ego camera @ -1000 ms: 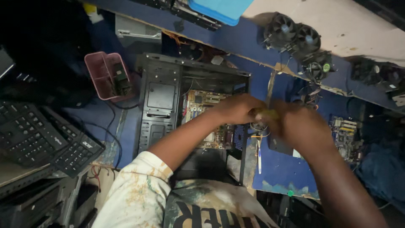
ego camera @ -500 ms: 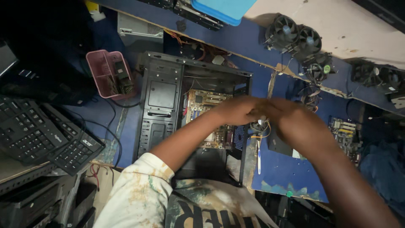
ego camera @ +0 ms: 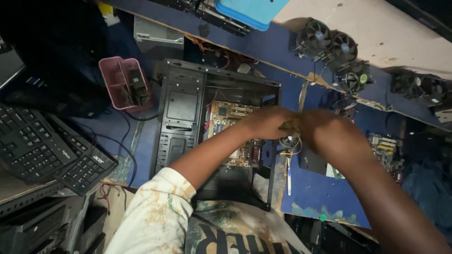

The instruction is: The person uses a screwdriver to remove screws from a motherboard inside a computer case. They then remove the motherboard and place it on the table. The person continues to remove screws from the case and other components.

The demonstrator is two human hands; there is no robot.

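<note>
Small brownish object [ego camera: 291, 125], blurred, clamped between left hand [ego camera: 266, 123] and right hand [ego camera: 329, 134], both grips closed, above the open computer case's [ego camera: 181, 108] right edge.

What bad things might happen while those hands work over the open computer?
The hands, left and right, grip something small and blurred above the open case; dropped, it might land on the motherboard. A sleeve could snag the loose wires. The keyboards overhang their shelf and might slide off.

Head camera looks steeply down, close over the hands and workbench [ego camera: 325, 197].
</note>
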